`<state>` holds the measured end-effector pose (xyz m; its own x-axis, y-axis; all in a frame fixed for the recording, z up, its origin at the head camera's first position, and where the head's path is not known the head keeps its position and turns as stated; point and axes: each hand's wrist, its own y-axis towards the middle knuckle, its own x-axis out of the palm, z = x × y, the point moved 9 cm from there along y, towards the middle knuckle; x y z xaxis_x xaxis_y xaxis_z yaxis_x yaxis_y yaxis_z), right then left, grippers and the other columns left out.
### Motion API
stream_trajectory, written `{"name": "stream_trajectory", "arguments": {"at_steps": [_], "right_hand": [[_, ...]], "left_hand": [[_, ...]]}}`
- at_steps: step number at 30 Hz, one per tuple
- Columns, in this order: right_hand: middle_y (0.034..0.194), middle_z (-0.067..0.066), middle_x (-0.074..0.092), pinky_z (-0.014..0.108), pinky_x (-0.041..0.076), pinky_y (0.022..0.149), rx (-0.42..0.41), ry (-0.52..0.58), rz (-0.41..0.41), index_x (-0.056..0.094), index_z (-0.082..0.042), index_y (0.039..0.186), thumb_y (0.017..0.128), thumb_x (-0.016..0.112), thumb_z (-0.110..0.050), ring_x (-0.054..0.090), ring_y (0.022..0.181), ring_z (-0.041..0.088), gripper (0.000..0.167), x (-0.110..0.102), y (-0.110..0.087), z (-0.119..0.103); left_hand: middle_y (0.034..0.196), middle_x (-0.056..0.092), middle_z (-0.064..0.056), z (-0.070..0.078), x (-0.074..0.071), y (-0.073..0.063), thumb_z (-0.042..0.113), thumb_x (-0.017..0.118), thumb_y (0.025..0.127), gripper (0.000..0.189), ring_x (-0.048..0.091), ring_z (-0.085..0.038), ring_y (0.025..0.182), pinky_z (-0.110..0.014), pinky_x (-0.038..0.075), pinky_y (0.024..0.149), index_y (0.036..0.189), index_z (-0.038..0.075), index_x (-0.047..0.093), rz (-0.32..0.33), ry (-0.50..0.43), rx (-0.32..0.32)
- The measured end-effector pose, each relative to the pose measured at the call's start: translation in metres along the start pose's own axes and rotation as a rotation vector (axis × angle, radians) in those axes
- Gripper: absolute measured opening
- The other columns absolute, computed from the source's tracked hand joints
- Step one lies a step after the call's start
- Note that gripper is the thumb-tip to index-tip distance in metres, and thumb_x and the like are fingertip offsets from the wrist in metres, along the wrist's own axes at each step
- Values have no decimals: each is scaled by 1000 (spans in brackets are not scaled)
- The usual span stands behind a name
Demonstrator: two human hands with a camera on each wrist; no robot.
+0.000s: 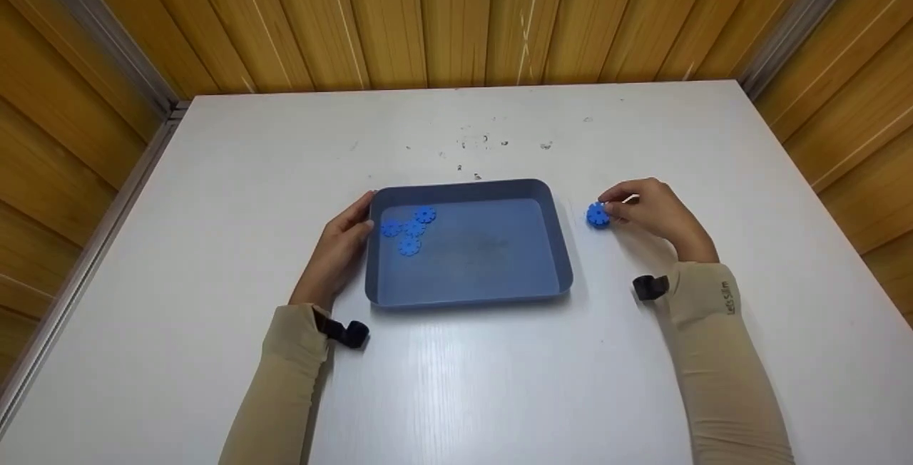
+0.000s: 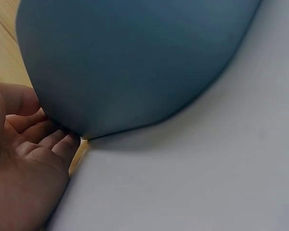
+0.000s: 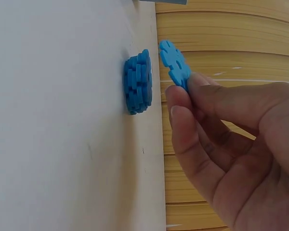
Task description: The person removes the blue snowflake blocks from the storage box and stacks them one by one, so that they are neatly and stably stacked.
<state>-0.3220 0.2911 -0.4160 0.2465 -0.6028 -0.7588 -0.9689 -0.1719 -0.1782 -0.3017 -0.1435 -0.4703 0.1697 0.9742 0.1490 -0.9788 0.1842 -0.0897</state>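
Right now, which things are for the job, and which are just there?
For the job:
grey-blue tray
four blue notched discs showing inside it
single notched disc pinched in the right grip
disc stack beside the tray

Just there:
white table
dark marks on it
wood-look wall panels
black wrist cameras, worn

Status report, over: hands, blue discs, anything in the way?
Right hand pinches notched blue plastic disc, apart from blue disc stack. Left hand holds rectangular grey-blue plastic tray, four discs visible inside. No obstruction seen.
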Motion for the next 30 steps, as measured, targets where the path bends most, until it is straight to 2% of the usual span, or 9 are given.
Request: {"name": "stream_trajectory", "arguments": {"at_steps": [3,7,15,22,25,30], "right_hand": [[118,20,64,16,49,71,3,1,3,67,-3,117,95,58,-13,63,104,32,26,0,0,2],[119,20,63,17,48,74,7,-1,-2,67,-3,117,95,58,-14,62,105,32,27,0,1,3],[120,19,62,24,47,80,28,-7,-10,66,-3,118,95,59,-16,60,106,32,28,1,1,5],[120,19,62,34,46,88,36,-4,-10,66,-3,119,94,59,-17,59,107,32,29,1,0,6],[120,19,62,31,46,85,43,-4,-14,66,-3,119,95,59,-18,59,106,30,30,1,0,7],[119,18,63,18,48,76,57,20,-18,66,-3,118,94,60,-19,60,102,26,30,2,-1,9]], "left_hand": [[160,23,-3,1,1,0,0,39,98,56,15,-14,149,-31,14,122,152,10,27,-6,13,13],[160,24,-1,2,0,1,1,39,98,56,16,-12,149,-29,15,122,151,12,29,8,32,2],[160,25,0,3,0,-1,3,39,98,56,16,-11,148,-30,15,122,152,13,29,4,57,5],[160,25,0,3,0,-2,3,39,98,56,16,-11,148,-29,15,122,152,14,29,8,43,-1],[160,25,0,3,0,-2,3,40,98,56,16,-11,148,-29,15,122,152,14,29,8,38,-2],[160,24,-1,2,1,-1,1,40,97,56,15,-13,149,-30,14,122,152,12,29,6,24,2]]}}
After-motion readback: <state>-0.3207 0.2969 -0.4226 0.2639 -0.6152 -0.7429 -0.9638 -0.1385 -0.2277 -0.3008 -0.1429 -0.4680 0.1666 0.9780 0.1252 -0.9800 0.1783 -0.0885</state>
